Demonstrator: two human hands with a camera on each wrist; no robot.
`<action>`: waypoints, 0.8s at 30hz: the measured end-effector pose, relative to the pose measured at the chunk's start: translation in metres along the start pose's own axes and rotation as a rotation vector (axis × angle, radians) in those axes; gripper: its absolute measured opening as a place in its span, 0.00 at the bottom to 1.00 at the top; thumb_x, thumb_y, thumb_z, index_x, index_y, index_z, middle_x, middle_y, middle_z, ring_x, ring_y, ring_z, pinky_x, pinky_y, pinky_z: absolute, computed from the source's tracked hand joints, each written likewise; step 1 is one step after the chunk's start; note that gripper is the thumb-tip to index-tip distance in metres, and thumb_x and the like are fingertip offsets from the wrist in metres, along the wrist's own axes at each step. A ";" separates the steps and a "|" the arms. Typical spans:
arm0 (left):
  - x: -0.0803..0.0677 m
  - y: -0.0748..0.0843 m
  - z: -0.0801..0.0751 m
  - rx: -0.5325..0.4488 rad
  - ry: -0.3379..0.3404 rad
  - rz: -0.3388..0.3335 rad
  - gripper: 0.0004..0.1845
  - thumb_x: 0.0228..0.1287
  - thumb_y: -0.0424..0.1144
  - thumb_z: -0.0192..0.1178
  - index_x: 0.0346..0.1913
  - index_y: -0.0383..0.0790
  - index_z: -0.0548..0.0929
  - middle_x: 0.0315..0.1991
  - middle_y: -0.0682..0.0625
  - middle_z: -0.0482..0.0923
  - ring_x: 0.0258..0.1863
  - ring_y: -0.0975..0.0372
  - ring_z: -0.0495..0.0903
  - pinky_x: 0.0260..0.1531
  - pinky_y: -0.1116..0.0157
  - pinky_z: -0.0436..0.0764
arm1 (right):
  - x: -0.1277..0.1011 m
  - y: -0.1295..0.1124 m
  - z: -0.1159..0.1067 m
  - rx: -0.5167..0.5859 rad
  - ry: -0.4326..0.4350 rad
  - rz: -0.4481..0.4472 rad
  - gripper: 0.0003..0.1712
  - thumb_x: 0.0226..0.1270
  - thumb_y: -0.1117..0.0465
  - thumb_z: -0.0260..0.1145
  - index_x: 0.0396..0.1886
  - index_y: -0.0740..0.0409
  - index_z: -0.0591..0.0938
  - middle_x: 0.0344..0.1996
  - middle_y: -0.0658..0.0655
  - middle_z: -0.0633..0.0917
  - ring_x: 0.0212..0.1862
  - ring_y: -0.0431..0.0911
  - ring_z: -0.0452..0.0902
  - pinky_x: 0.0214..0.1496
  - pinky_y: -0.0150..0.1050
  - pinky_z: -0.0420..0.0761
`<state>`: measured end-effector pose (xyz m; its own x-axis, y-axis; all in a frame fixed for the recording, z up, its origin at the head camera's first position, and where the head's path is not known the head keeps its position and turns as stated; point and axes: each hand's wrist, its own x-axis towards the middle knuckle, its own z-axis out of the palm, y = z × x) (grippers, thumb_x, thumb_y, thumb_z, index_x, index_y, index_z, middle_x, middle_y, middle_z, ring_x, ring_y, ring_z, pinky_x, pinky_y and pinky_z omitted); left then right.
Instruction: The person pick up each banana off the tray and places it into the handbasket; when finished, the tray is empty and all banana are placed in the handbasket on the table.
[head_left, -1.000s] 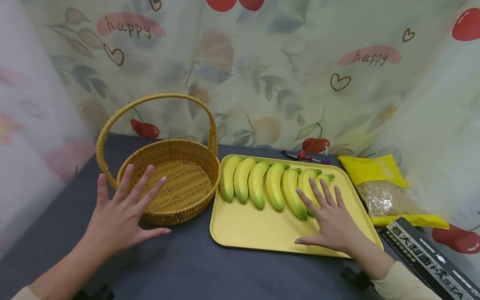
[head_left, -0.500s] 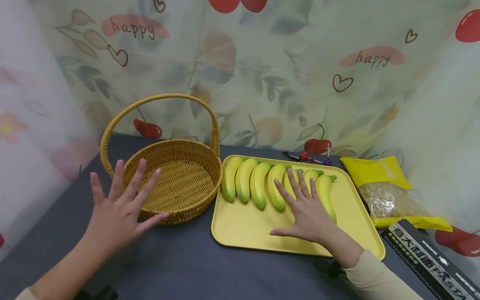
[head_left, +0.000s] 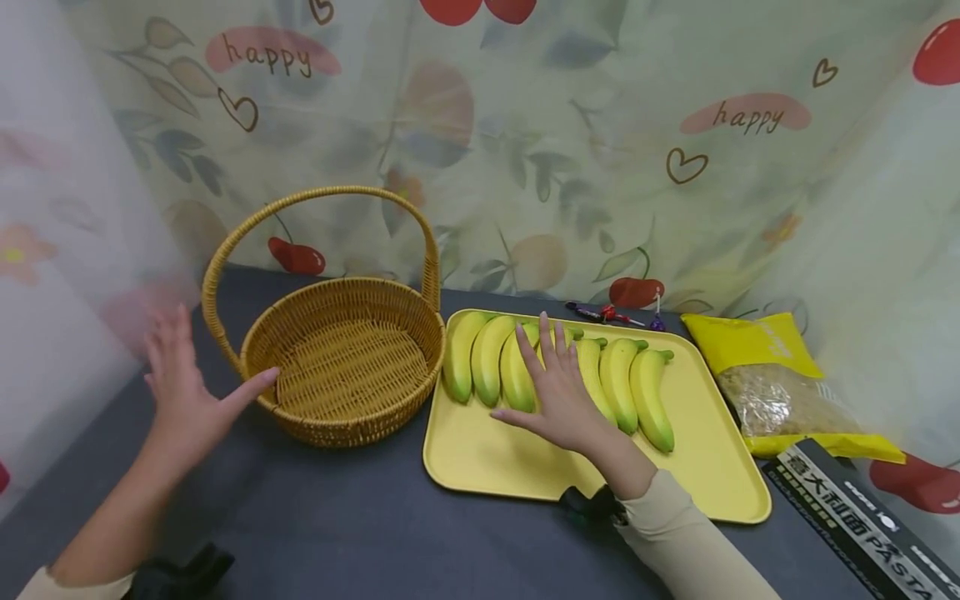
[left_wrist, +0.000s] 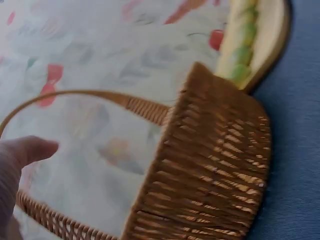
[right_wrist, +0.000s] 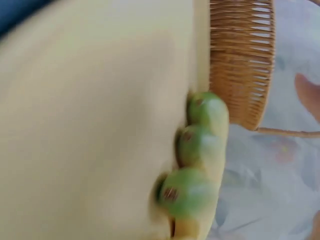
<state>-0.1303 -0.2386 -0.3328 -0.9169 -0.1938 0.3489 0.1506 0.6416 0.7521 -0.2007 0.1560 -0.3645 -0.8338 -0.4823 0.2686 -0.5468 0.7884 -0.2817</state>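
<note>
Several yellow-green bananas (head_left: 637, 387) lie side by side on a yellow tray (head_left: 705, 483). My right hand (head_left: 555, 392) lies over the middle bananas with its fingers straight and spread, holding nothing. A woven basket (head_left: 345, 358) with an arched handle stands empty left of the tray. My left hand (head_left: 183, 392) is open beside the basket's left side, with the thumb at the rim. The left wrist view shows the basket wall (left_wrist: 210, 165) and a fingertip (left_wrist: 25, 150). In the right wrist view I see the tray (right_wrist: 90, 125), green banana ends (right_wrist: 200, 150) and the basket (right_wrist: 242, 60).
A yellow bag of grain (head_left: 772, 383) and a black pasta box (head_left: 862, 525) lie right of the tray. Small red and dark items (head_left: 611, 314) sit behind it. A printed curtain encloses the dark tabletop (head_left: 360, 517) at the back and sides.
My right hand slid left along the row, from the right-end bananas to the middle ones. My left hand moved left, off the basket's front rim to its left side.
</note>
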 end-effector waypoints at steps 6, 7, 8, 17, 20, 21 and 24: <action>0.020 -0.012 -0.013 -0.095 -0.259 -0.196 0.55 0.61 0.53 0.59 0.72 0.54 0.24 0.68 0.50 0.06 0.67 0.44 0.13 0.56 0.29 0.37 | 0.021 -0.009 0.009 0.189 -0.037 0.056 0.64 0.56 0.44 0.68 0.73 0.44 0.30 0.71 0.56 0.22 0.71 0.57 0.14 0.68 0.64 0.32; 0.024 -0.013 -0.014 -0.090 -0.295 -0.215 0.55 0.61 0.54 0.58 0.72 0.53 0.23 0.68 0.50 0.06 0.67 0.42 0.14 0.56 0.29 0.38 | 0.024 -0.010 0.011 0.218 -0.049 0.068 0.64 0.56 0.44 0.68 0.73 0.44 0.30 0.71 0.56 0.22 0.71 0.56 0.13 0.69 0.63 0.31; 0.028 -0.015 -0.016 -0.095 -0.331 -0.224 0.55 0.62 0.54 0.58 0.71 0.54 0.23 0.69 0.49 0.08 0.67 0.41 0.15 0.56 0.30 0.40 | 0.027 -0.011 0.012 0.249 -0.062 0.076 0.63 0.57 0.45 0.68 0.74 0.45 0.30 0.71 0.57 0.22 0.71 0.57 0.13 0.68 0.64 0.31; 0.053 -0.030 -0.025 -0.089 -0.620 -0.211 0.48 0.63 0.50 0.58 0.74 0.42 0.37 0.71 0.28 0.40 0.69 0.35 0.40 0.56 0.33 0.53 | 0.051 -0.021 0.014 0.576 -0.166 0.276 0.60 0.55 0.46 0.70 0.74 0.41 0.37 0.71 0.48 0.23 0.72 0.47 0.13 0.71 0.59 0.40; 0.056 -0.033 -0.027 -0.084 -0.639 -0.180 0.46 0.63 0.48 0.59 0.74 0.39 0.43 0.69 0.30 0.52 0.68 0.39 0.52 0.57 0.38 0.59 | 0.056 -0.024 0.014 0.595 -0.182 0.292 0.59 0.54 0.49 0.71 0.75 0.44 0.42 0.72 0.50 0.25 0.72 0.49 0.16 0.71 0.59 0.43; 0.057 -0.034 -0.027 -0.071 -0.640 -0.161 0.45 0.63 0.48 0.59 0.74 0.38 0.45 0.69 0.32 0.54 0.66 0.42 0.56 0.57 0.41 0.62 | 0.058 -0.025 0.014 0.594 -0.182 0.293 0.59 0.53 0.50 0.72 0.75 0.44 0.43 0.73 0.50 0.27 0.73 0.49 0.17 0.71 0.59 0.45; 0.057 -0.037 -0.025 -0.033 -0.649 -0.129 0.42 0.63 0.48 0.59 0.72 0.35 0.50 0.69 0.33 0.56 0.63 0.46 0.62 0.53 0.56 0.71 | 0.063 -0.026 0.018 0.625 -0.176 0.305 0.56 0.54 0.53 0.72 0.75 0.46 0.46 0.74 0.52 0.30 0.74 0.52 0.23 0.71 0.58 0.48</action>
<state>-0.1791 -0.2917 -0.3264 -0.9634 0.2257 -0.1447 0.0267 0.6178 0.7859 -0.2398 0.0980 -0.3567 -0.9276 -0.3711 -0.0438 -0.1848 0.5576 -0.8093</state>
